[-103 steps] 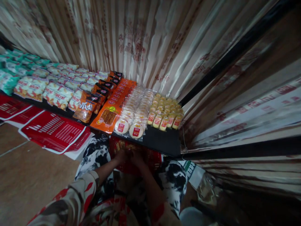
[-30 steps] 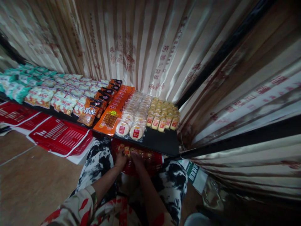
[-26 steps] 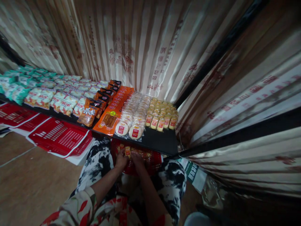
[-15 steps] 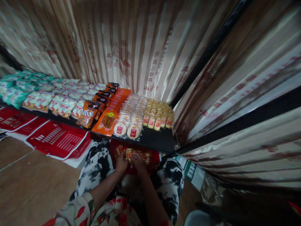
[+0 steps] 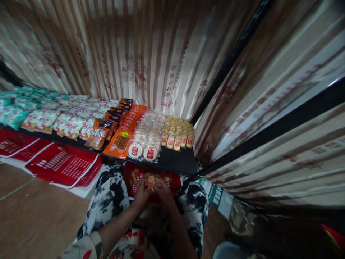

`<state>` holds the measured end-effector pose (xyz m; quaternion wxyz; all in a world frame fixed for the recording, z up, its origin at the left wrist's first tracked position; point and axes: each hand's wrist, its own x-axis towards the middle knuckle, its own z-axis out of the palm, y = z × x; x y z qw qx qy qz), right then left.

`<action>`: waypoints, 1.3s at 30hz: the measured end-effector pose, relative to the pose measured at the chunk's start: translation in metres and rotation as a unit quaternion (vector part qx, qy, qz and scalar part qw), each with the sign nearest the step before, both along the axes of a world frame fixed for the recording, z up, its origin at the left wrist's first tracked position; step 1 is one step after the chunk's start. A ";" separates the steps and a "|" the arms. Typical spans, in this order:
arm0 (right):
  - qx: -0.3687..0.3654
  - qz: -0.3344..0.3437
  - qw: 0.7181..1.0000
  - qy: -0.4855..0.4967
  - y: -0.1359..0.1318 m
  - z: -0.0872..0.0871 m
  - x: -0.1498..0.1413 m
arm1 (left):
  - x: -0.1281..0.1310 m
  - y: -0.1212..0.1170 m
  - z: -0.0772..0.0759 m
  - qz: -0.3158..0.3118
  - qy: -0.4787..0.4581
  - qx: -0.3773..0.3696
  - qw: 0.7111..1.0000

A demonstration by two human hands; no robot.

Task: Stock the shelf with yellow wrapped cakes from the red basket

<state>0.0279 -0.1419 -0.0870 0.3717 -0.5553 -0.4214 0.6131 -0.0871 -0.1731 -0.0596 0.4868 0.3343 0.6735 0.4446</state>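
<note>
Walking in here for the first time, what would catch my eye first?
Probably the bright orange packet lying mid-shelf, between the orange-and-black snack bags and the round white crackers. Next, the mass of teal bags at the shelf's far left. Below the shelf, both hands, left and right, meet around a small yellow packet over a red basket.

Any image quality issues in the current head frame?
Head view: dim overall, the lower right corner nearly black; glare streaks on the curtain and wrappers; wide-angle stretch toward the edges; hands soft, small print hard to read.
</note>
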 end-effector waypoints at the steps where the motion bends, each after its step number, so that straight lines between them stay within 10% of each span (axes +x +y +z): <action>1: -0.003 -0.001 1.000 0.005 -0.001 0.003 0.002 | 0.001 0.000 0.002 -0.004 0.004 0.000 1.000; 20: 0.088 0.011 0.996 0.030 -0.004 0.072 0.047 | 0.023 -0.004 0.050 -0.130 0.129 0.183 0.966; 39: 0.223 -0.141 0.950 -0.165 0.051 0.099 0.063 | 0.062 0.069 0.090 -0.165 0.121 0.199 0.958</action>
